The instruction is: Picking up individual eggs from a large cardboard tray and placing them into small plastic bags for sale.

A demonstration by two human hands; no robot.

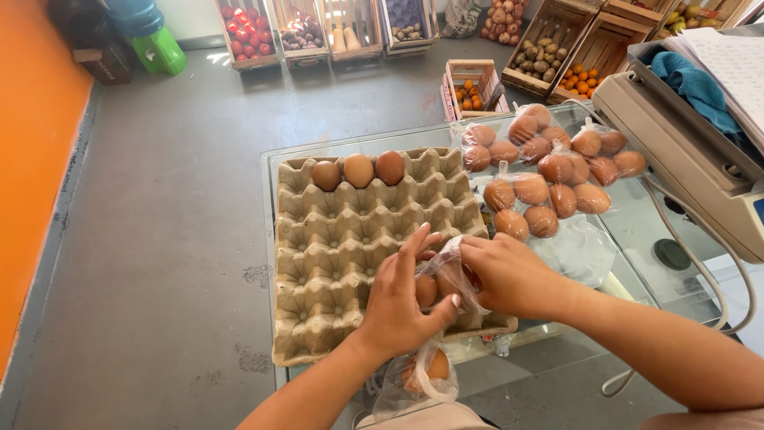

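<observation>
My left hand (402,299) and my right hand (509,275) meet over the near right part of a grey cardboard egg tray (334,255). Together they hold a clear plastic bag (447,271) with brown eggs inside. The right hand's fingers are at the bag's mouth, the left cups it from the side. Three loose brown eggs (358,170) sit in the tray's far row. A second bag of eggs (422,374) hangs under my left wrist at the counter's near edge.
Several tied clear bags of brown eggs (549,171) lie on the glass counter (637,231) right of the tray. A beige scale (684,159) with a cable stands at far right. Wooden crates of fruit (477,87) line the grey floor beyond.
</observation>
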